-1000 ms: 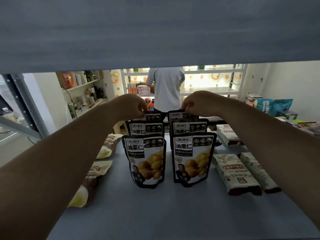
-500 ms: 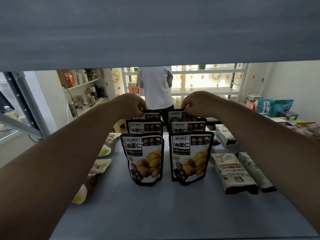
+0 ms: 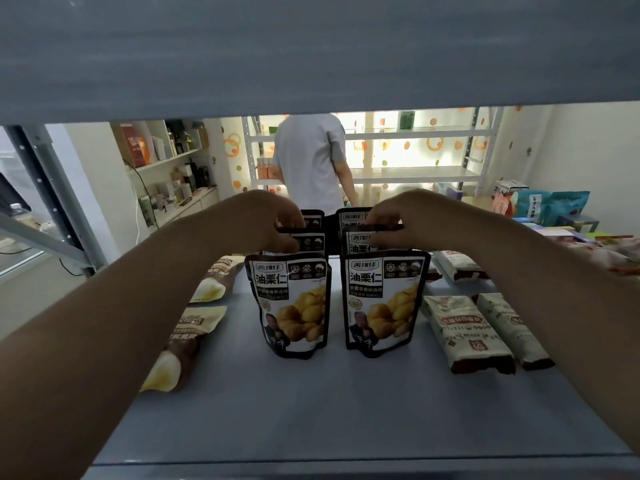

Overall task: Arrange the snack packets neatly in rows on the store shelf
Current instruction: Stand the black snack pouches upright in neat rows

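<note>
On a grey shelf (image 3: pixel 311 410), the left hand (image 3: pixel 266 220) and right hand (image 3: pixel 398 216) pinch the top edges of upright snack packets (image 3: pixel 313 242), seemingly to straighten two rows

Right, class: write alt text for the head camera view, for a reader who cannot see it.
The left hand and right hand each pinch the tops of upright chestnut pouches standing in two rows on a grey shelf; brown packets lie flat left, white packets right.

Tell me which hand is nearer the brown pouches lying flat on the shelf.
Left. The left hand holds a standing packet beside the brown pouches; the right hand holds another packet farther right.
</note>
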Demonstrator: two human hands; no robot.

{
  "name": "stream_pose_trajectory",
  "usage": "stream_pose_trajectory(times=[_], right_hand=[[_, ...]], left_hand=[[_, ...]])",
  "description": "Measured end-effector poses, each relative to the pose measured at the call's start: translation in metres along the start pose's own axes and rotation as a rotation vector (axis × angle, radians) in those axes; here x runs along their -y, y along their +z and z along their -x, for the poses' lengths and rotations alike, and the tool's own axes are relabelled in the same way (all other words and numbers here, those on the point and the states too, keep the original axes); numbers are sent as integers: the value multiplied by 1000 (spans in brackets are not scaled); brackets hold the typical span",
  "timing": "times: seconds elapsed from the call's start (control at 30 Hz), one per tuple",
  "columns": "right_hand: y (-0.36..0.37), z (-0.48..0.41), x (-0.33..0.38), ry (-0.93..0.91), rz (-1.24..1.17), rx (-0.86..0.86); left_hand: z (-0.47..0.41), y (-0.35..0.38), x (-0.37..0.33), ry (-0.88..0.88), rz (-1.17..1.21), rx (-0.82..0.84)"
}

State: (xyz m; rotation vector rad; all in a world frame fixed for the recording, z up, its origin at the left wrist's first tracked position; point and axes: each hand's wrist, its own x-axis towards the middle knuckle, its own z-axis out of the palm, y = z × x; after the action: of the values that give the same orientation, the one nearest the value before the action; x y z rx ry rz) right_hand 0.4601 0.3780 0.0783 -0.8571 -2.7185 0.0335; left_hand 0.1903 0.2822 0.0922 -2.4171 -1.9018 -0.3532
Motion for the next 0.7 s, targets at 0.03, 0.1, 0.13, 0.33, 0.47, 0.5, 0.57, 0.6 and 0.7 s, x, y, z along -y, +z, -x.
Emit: stream_pose_trajectory(times=[0.03,0.1,0.13,0.33,0.47,0.5,0.57,0.6,0.7], right_hand=[[1,0,0,11,-2,-3],[2,0,1,42,-34,-11],[2,-1,1,49,-38,-15],[-1,9,8,77,-99,-78],[-1,39,19,0,-139,-457],[2,47,22,-15,-148,-515],[12,62,26,-33,-170,-504],[18,66,27,-32,-176,-452],[31,74,25,-12,-188,-339]], left_hand=[[0,2,0,-6,-25,-13],[0,3,-1,-20,-32,-41],[0,3,-1,-24,-25,-50],[10,-5,-3,-28,61,-80],[37,-13,-12,-38,194,-337],[46,-12,-16,-33,235,-350],[62,-5,-23,-34,277,-270],[66,0,-25,-44,257,-214],[69,15,-26,-76,153,-134]])
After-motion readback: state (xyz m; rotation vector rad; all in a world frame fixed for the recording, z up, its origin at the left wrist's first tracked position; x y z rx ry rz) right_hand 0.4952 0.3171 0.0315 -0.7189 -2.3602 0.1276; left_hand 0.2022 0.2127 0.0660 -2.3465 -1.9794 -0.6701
